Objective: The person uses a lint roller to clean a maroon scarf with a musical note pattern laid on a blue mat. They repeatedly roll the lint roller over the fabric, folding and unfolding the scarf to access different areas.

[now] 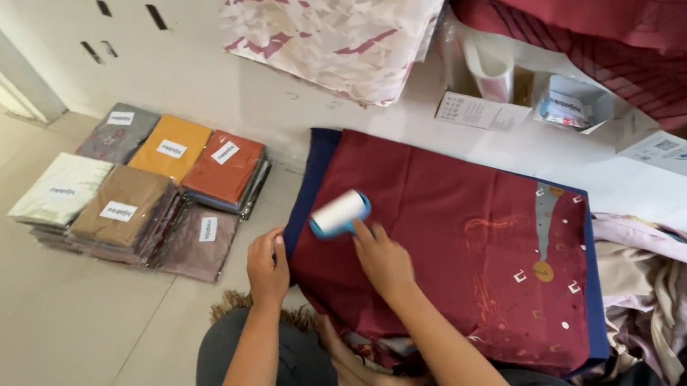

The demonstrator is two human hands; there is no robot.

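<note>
Packed stacks [144,188]: folded fabrics in clear wrap w/ white labels, grey, orange, rust, tan, cream, mauve; flat squares on pale floor tiles [17,333], far left, well apart from hands.
Left hand [267,267]: fingers curled down, pinching the near-left edge of the maroon cloth [457,249]; holds it taut.
Lint roller [339,214]: white cylinder w/ teal end caps, lying on the cloth's upper-left corner, just beyond the right hand.
Right hand [383,258]: fingers closed, prob. round the roller's handle; handle itself hidden, grip can't be confirmed.
Cloth: smooth woven maroon panel, navy border, small printed motifs at right; lies flat over the person's lap and floor.
Risk, slip: if left hand eases, sticky roller could drag and bunch the cloth, creasing it.
Risk, edge: roller sits near the corner; could run off onto the navy border or floor and pick up grit.
Patterned fabric [330,22]: pink-cream, draped, soft folds, above.
Cardboard boxes [526,98]: open, white, hold small items.
Heap [666,292]: loose crumpled pale cloths, right.
</note>
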